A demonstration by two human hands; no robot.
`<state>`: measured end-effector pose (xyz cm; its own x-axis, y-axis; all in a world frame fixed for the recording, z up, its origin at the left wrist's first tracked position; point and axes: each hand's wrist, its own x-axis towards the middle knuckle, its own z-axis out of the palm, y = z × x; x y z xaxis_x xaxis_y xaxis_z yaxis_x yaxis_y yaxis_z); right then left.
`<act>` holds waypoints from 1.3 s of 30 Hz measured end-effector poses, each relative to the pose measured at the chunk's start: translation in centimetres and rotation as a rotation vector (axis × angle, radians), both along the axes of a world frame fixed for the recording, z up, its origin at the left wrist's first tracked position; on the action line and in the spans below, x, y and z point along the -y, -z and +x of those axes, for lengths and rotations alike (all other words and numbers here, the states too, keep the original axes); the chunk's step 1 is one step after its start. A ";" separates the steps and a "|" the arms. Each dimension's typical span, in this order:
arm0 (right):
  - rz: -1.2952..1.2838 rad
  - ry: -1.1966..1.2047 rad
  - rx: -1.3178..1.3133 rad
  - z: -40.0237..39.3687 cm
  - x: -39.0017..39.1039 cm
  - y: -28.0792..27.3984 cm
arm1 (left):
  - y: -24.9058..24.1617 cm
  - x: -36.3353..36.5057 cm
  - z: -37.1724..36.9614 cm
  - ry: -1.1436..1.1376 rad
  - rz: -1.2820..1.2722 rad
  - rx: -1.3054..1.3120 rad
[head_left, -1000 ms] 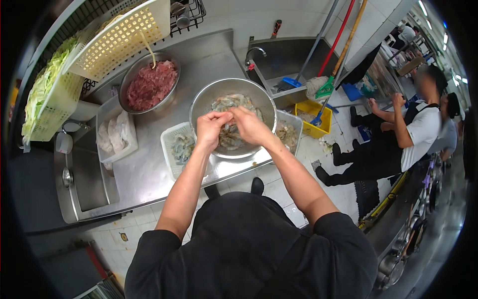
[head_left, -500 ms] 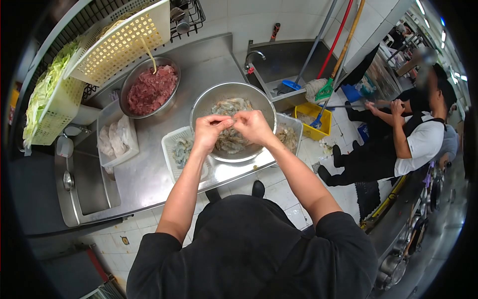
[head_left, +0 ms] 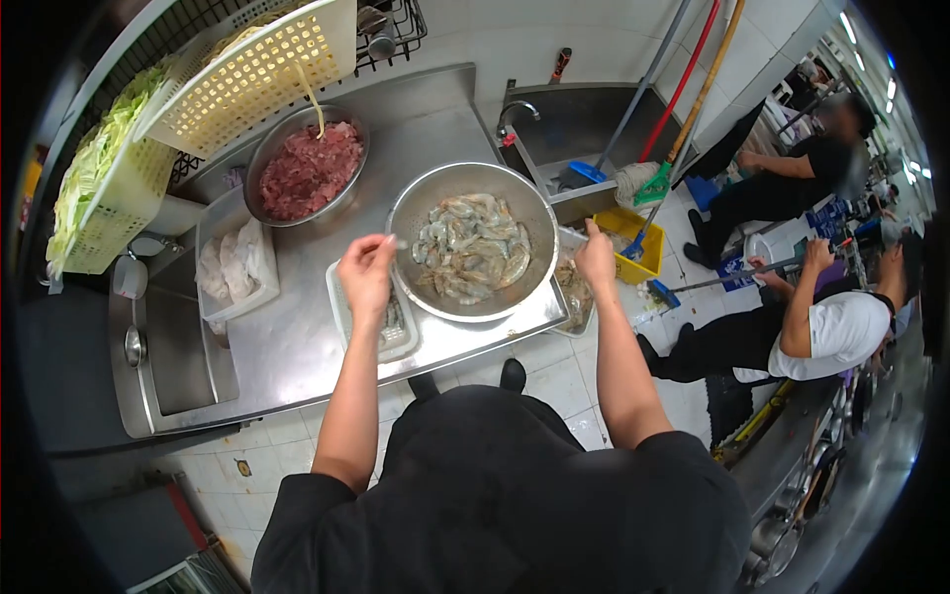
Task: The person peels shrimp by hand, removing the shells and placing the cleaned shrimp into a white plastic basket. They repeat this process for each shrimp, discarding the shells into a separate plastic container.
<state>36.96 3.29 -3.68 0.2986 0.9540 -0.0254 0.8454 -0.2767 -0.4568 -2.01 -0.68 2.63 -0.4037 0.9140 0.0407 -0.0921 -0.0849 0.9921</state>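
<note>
A steel bowl (head_left: 542,213) holds a heap of raw shrimp (head_left: 473,247) on the steel counter. My left hand (head_left: 366,272) is just left of its rim, fingers pinched together around something small and pale at the tips, possibly a shrimp. On the other side, my right hand (head_left: 596,259) is over the container of shrimp pieces (head_left: 575,297), its fingers closed; whatever they hold is too small to name. A white perforated basket (head_left: 401,346) with more shrimp sits under my left wrist.
A bowl of raw meat (head_left: 309,173) and a white tub (head_left: 247,297) stand to the left. Sinks lie on both sides. Mops stand by a yellow bucket (head_left: 648,255) at the right. Two co-workers (head_left: 836,332) are at the far right.
My hands were together over the bowl and have moved apart, left hand to the left and right hand to the right. The co-workers have shifted, and a mop now reaches the floor near the bucket.
</note>
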 end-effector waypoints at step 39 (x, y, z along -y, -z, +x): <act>0.628 -0.316 -0.425 -8.3 0.5 -5.7 | -2.0 -4.9 12.4 0.641 -0.297 0.414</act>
<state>28.69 2.79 1.98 0.0984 0.8656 0.4910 0.5607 0.3594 -0.7459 10.34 4.23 4.66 0.2721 0.9215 -0.2770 -0.3973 0.3698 0.8399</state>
